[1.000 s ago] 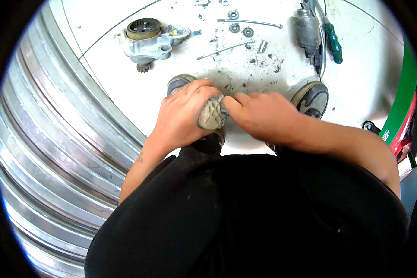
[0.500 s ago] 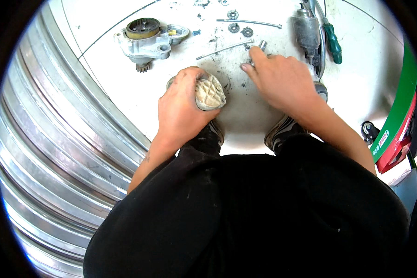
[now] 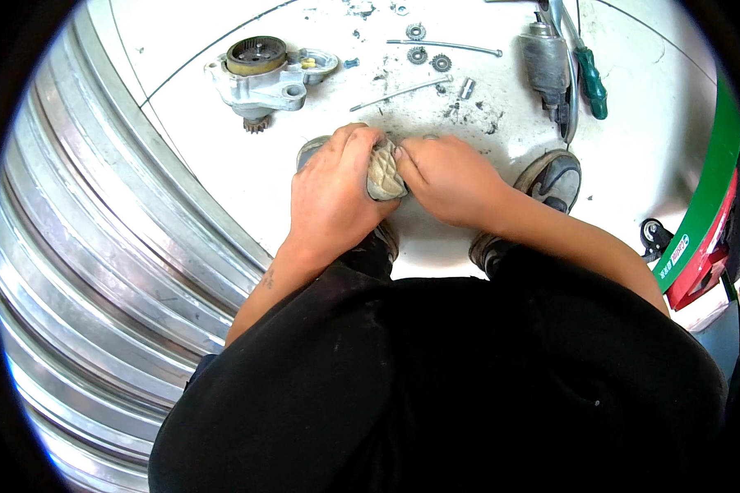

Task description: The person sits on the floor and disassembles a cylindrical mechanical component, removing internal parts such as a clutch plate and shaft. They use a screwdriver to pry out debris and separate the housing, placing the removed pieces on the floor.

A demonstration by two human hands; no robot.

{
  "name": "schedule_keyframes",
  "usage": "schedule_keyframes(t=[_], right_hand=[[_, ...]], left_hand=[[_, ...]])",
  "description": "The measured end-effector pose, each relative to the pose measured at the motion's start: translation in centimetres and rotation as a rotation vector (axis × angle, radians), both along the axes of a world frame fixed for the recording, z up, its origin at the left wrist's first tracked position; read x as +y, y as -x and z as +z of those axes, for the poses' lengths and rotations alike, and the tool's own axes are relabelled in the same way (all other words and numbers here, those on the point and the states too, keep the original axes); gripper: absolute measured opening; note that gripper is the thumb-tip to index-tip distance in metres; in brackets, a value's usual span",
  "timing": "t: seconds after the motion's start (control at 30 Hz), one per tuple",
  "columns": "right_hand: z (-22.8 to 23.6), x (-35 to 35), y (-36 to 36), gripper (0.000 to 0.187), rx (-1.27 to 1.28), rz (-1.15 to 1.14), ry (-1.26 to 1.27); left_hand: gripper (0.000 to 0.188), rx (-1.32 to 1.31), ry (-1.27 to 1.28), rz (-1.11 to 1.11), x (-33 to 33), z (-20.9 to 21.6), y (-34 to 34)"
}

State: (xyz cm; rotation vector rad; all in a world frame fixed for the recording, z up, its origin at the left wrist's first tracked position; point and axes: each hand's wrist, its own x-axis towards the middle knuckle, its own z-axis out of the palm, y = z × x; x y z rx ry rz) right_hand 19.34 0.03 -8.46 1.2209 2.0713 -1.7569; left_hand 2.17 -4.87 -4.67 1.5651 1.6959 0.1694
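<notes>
Closed around a round, pale metal cover [image 3: 385,174] with a ribbed, waffle-like face is my left hand [image 3: 333,182], above my left shoe. My right hand [image 3: 448,177] has its fingers curled, with the thumb against the cover's right edge. Whatever those fingers pinch, if anything, is hidden. Beyond the hands on the floor are a small socket [image 3: 466,88], a thin bolt [image 3: 401,93], a longer bolt [image 3: 444,47] and several small gears [image 3: 441,62]. A starter-motor housing [image 3: 263,86] with a ring gear on top and a toothed pinion below rests at the far left.
A dark metal cylinder [image 3: 544,66] and a green-handled screwdriver [image 3: 592,82] lie at the far right. Ribbed metal shutter panels [image 3: 115,271] run along the left. At the right edge are a green curved rim [image 3: 699,189] and a black caster [image 3: 654,234]. Dark grit dots the floor.
My right hand has come from beside the socket back to the cover, leaving the socket on the floor. My left hand and the cover have shifted slightly right, and the cover has tilted.
</notes>
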Motion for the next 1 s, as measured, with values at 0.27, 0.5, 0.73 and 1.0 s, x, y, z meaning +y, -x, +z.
schedule_keyframes(t=[0.27,0.5,0.73,1.0], right_hand=[[-0.1,0.6,-0.6,0.023,0.102,0.077,0.005],[-1.2,0.9,-1.2,0.019,0.345,-0.24,0.044],[-1.1,1.4,-1.0,0.026,0.243,-0.338,0.345],[-1.3,1.7,-1.1,0.023,0.332,-0.302,0.473]], left_hand=[[0.052,-0.025,0.039,0.054,0.2,0.1,0.2],[0.06,-0.025,0.079,0.138,0.3,-0.1,0.8],[0.061,-0.092,0.171,0.132,0.8,0.0,1.5],[0.063,-0.157,0.22,0.075,1.1,0.0,2.2]])
